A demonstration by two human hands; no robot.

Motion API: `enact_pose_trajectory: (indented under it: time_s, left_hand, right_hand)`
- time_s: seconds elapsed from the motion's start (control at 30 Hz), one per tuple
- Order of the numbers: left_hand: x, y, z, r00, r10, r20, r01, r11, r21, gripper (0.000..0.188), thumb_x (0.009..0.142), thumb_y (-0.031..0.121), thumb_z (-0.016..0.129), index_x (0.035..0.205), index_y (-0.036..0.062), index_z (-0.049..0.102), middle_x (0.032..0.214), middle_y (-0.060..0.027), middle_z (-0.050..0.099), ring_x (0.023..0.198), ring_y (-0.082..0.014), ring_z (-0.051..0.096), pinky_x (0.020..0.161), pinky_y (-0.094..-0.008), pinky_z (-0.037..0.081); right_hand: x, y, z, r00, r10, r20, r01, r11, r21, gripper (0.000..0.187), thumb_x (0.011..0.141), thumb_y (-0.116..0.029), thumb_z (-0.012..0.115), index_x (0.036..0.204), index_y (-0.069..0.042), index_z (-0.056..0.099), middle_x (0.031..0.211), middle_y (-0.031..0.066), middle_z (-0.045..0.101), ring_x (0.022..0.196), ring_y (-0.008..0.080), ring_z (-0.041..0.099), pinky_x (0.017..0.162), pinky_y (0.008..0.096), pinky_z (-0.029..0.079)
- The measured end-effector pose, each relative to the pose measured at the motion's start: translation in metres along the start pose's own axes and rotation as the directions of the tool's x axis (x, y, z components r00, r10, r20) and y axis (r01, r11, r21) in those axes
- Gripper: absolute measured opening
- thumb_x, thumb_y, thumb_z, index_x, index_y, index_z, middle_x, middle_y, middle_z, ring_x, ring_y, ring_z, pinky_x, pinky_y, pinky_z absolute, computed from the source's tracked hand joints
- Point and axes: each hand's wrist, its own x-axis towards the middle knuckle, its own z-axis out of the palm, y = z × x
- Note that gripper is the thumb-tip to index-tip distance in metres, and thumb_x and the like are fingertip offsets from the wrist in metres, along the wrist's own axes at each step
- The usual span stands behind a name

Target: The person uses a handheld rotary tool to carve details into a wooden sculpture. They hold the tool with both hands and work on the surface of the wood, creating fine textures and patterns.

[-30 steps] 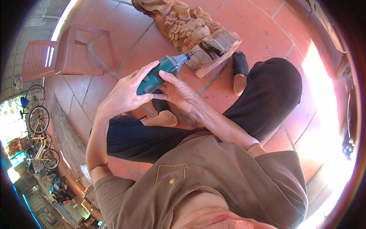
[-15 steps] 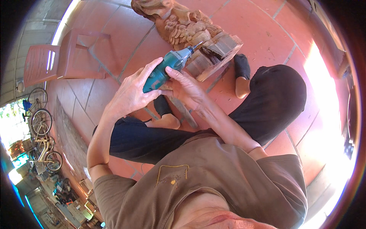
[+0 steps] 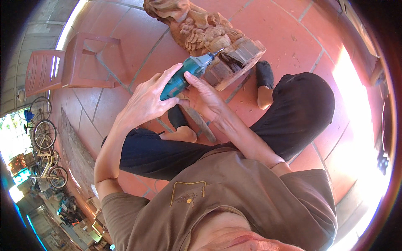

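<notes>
Both hands grip a green die grinder (image 3: 179, 85) with a grey nose and a thin metal bit pointing up and to the right. My left hand (image 3: 147, 95) wraps its body from the left, fingers along the top and thumb below. From the right, my right hand (image 3: 206, 98) holds the body with its thumb on top; its other fingers are partly hidden. Just beyond lies a carved wooden sculpture (image 3: 205, 35) with clustered round shapes and a rough, blocky base (image 3: 234, 62). The bit overlaps that base in the head view; whether it touches, I cannot tell.
My feet in dark socks (image 3: 264, 74) rest on the red tiled floor (image 3: 289, 37) near the sculpture's base. A reddish plastic chair (image 3: 90, 60) stands at the left. Bicycles (image 3: 45, 134) and workshop clutter (image 3: 73, 213) are farther left. Wood shavings lie on the tiles.
The die grinder and both hands have shifted very slightly to the right. The grip looks the same, and the sculpture has barely changed place in the picture.
</notes>
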Motion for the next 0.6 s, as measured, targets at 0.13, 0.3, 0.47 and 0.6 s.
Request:
enact_pose_trajectory:
  time_s: [0.13,0.3,0.47,0.6]
  left_hand:
    - [0.004,0.002,0.0,1.0,0.012,-0.005,-0.012,1.0,0.006,0.081,0.078,0.017,0.072,0.149,0.0193,0.035,0.121,-0.0246,0.059,0.101,-0.0437,0.062,0.084,-0.0488,0.051]
    - [0.006,0.007,-0.002,0.994,-0.094,0.051,0.095,0.995,-0.023,0.082,0.077,0.015,0.077,0.148,0.0186,0.038,0.134,-0.0193,0.055,0.117,-0.0424,0.057,0.095,-0.0471,0.049]
    - [0.004,-0.003,0.002,0.999,-0.029,0.03,0.029,0.999,0.028,0.081,0.077,0.019,0.074,0.149,0.0201,0.036,0.121,-0.0215,0.059,0.105,-0.043,0.06,0.088,-0.0483,0.05]
    - [0.002,-0.005,0.0,1.0,0.004,0.013,-0.005,0.999,0.048,0.081,0.078,0.019,0.073,0.149,0.0207,0.035,0.113,-0.0225,0.061,0.098,-0.0428,0.062,0.083,-0.0492,0.051]
  right_hand:
    - [0.001,0.0,-0.001,1.0,-0.011,-0.016,0.011,1.0,0.023,0.043,0.093,-0.031,0.068,0.13,-0.019,0.048,0.119,0.0035,0.059,0.109,0.0206,0.063,0.085,0.0421,0.055]
    - [0.004,-0.002,-0.005,1.0,0.015,0.001,-0.015,1.0,0.005,0.042,0.094,-0.034,0.065,0.13,-0.018,0.049,0.122,0.0036,0.057,0.113,0.0195,0.06,0.09,0.0421,0.052]
    - [0.003,0.0,-0.005,1.0,0.02,-0.006,-0.02,1.0,-0.023,0.043,0.097,-0.037,0.061,0.131,-0.014,0.051,0.129,0.006,0.056,0.121,0.02,0.055,0.102,0.0445,0.045]
    - [0.003,0.001,-0.001,1.0,0.023,0.011,-0.023,0.999,0.024,0.042,0.096,-0.032,0.064,0.132,-0.019,0.045,0.124,0.004,0.056,0.113,0.0195,0.06,0.087,0.0429,0.055]
